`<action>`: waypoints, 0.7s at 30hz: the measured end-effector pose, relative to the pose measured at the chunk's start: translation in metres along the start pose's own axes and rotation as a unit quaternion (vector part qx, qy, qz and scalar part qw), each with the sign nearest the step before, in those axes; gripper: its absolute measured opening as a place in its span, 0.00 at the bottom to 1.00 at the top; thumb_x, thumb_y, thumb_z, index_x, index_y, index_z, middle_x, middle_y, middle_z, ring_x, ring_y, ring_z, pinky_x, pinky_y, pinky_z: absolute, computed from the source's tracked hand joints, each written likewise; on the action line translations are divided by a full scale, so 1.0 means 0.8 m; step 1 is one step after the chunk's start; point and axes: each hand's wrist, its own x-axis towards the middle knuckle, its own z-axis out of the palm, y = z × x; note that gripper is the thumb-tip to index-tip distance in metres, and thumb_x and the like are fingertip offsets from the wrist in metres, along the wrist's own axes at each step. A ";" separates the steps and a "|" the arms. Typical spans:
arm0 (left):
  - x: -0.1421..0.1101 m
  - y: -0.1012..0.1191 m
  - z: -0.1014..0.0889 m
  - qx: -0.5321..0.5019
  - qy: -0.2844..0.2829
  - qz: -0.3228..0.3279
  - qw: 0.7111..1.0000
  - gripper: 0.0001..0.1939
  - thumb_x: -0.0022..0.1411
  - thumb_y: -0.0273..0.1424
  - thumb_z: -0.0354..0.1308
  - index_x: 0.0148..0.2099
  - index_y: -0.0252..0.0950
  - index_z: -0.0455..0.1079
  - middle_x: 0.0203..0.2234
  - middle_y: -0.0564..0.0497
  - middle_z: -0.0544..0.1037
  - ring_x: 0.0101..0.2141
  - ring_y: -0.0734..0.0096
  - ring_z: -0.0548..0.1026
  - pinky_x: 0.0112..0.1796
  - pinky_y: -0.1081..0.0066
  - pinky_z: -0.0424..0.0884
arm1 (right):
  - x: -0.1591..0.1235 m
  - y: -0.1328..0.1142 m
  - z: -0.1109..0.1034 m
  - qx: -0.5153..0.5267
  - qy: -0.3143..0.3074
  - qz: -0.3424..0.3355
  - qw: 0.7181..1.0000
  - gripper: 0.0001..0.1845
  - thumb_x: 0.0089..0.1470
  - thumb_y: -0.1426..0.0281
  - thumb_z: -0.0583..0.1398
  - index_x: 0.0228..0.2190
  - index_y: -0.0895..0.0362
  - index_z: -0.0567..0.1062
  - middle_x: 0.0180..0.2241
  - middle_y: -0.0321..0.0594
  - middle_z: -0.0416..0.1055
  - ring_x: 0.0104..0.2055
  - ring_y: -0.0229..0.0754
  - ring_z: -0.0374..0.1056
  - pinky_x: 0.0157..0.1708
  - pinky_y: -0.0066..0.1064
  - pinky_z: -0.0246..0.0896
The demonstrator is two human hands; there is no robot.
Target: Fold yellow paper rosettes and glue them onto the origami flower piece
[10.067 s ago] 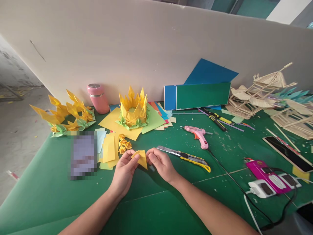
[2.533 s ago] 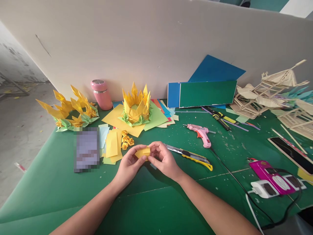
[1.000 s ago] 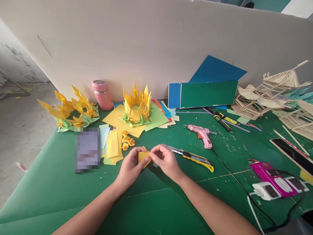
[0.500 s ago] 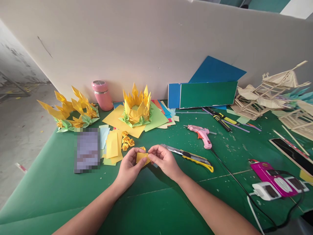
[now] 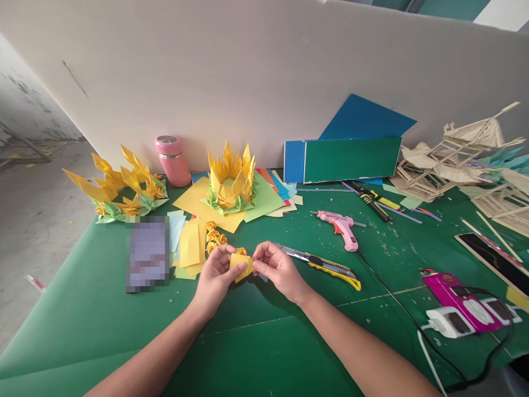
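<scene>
Between my two hands is a small piece of yellow paper (image 5: 241, 266), partly folded. My left hand (image 5: 215, 278) pinches its left side, thumb on top. At its right edge, the thumb and fingertips of my right hand (image 5: 278, 271) are closed on the paper. Several small folded yellow paper roses (image 5: 214, 238) lie just beyond my left hand, and one more rose (image 5: 241, 251) shows behind the held paper. A stack of yellow paper pieces (image 5: 190, 245) is left of the roses. Beside my right hand rests a yellow utility knife (image 5: 333, 267).
A yellow paper crown (image 5: 231, 187) stands on coloured sheets, another crown (image 5: 124, 190) at left. Near them are a pink bottle (image 5: 173, 162) and a blurred-out flat object (image 5: 147, 253). Rightward lie a pink glue gun (image 5: 339, 229), a magenta power strip (image 5: 463, 303) and stick models (image 5: 438, 160).
My fingers have spread slightly along the paper, and more of its face shows now. The right hand has shifted a little to the right. Everything else stays where it was.
</scene>
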 end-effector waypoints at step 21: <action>0.003 0.001 -0.003 0.083 0.064 -0.015 0.994 0.20 0.37 0.43 0.70 0.33 0.36 0.79 0.31 0.47 0.83 0.28 0.66 0.79 0.37 0.65 0.76 | -0.005 -0.003 -0.001 -0.304 0.034 -0.192 0.932 0.07 0.53 0.73 0.57 0.30 0.53 0.76 0.32 0.38 0.66 0.34 0.39 0.65 0.34 0.32 0.64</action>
